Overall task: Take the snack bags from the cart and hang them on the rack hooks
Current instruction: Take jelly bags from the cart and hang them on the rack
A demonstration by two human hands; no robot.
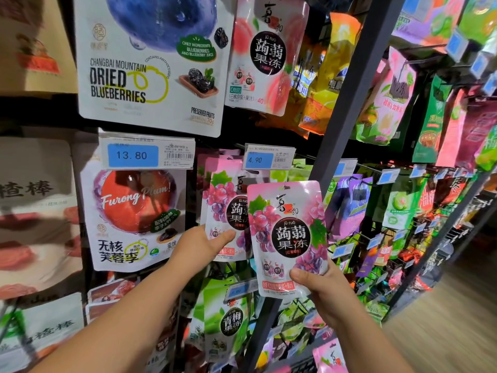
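Top left hangs a white foil pouch (pixel 150 63) reading "Changbai Mountain Dried Blueberries", with "Preserved Fruits" at its foot. Beneath it a blue price label (pixel 133 156) shows 13.80, above a white "Furong Plum!" pouch (pixel 134 219). The left hand (pixel 201 243) pinches the lower corner of a hanging pink grape-print pouch (pixel 223 208), thumb on its front. A second blue label (pixel 259 160) reads 4.90. Just right, the right hand (pixel 320 289) grips the bottom of a loose pink grape-print jelly bag (pixel 287 238) marked "jǔ ruò" — upright, overlapping the hung one, in front of the rack's dark metal post (pixel 344 103).

Bare left forearm (pixel 121 316), bare right forearm (pixel 368 337), bare left hand (pixel 199 246), bare right hand (pixel 325 297)
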